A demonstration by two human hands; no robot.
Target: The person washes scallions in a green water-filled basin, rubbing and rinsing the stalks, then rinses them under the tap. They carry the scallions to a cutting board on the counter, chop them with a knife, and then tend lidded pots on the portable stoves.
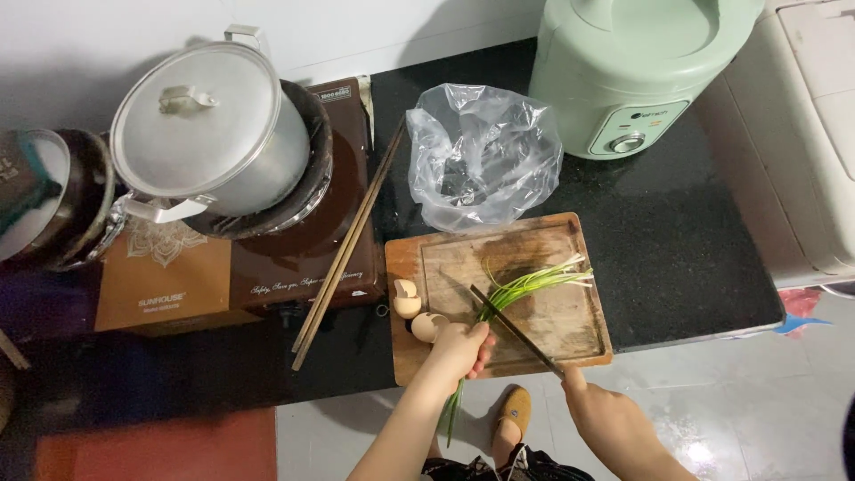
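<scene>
Two bare hands work at a black countertop (677,240), where a pale green rice cooker (637,71) stands at the far right and a lidded steel pot (209,134) sits on a brown single-burner stove (294,258) to the left. Between them, a crumpled clear plastic bag (481,160) lies just behind a wooden cutting board (543,312) at the counter's near edge. Long wooden chopsticks (343,254) rest slantwise along the stove's right side.

Across the board, a bunch of green onions (525,289) lies with its long axis running from the far right down toward the near left, its leaf tips hanging off the near edge. The left hand (459,347) is clenched over the bunch at the board's near left, beside broken eggshells (414,312). The right hand (606,414), off the board's near edge, grasps the handle of a dark knife (512,325), whose blade crosses the stalks just right of the left hand's fingers.
</scene>
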